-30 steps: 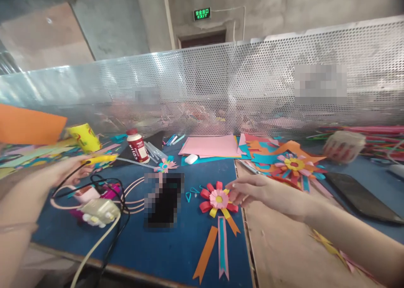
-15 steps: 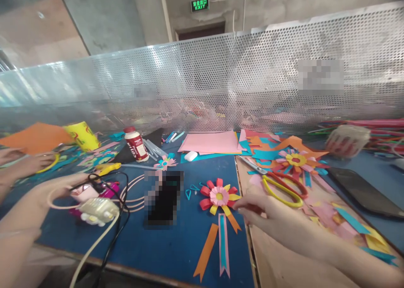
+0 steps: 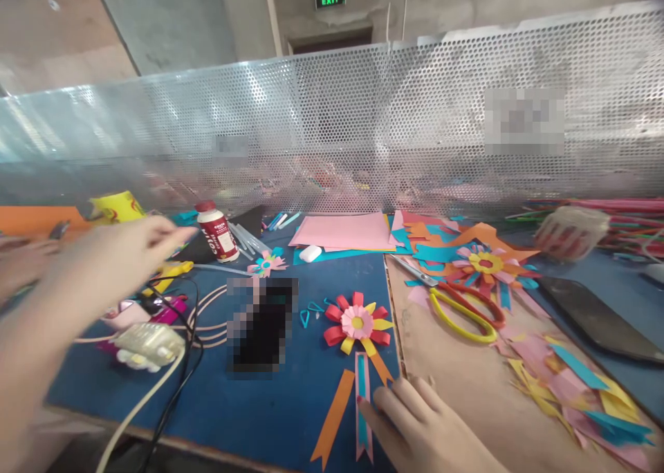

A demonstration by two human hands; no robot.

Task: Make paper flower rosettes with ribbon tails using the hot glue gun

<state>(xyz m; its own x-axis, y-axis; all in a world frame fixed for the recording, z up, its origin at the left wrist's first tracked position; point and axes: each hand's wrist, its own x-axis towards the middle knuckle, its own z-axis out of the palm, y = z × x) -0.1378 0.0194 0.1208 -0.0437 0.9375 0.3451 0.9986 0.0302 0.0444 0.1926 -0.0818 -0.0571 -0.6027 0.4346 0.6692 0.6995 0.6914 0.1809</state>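
My right hand (image 3: 415, 418) lies low on the table with its fingers loosely spread, the index fingertip touching a pink strip with a blue centre (image 3: 362, 383). Just above sits a paper flower (image 3: 357, 323) with red and yellow petals and a pink middle. An orange strip with a notched end (image 3: 335, 414) lies to the left, and a shorter orange strip (image 3: 381, 367) pokes out under the flower. My left hand (image 3: 140, 252), somewhat blurred, hovers over the yellow-handled glue gun (image 3: 176, 276) and a plugged-in charger (image 3: 148, 345); its fingers point right, nothing visible in them.
Yellow-and-red scissors (image 3: 467, 314) lie on brown board. Paper scraps (image 3: 575, 383) and a dark phone (image 3: 602, 317) are at right. A red-capped bottle (image 3: 216, 232), glue sticks (image 3: 249, 241) and pink paper (image 3: 342, 231) stand further back. Another person's hand (image 3: 21, 258) is at far left.
My left hand has risen from beside the charger and moved up and right. My right hand has moved down from the flower's edge to the strips below it.
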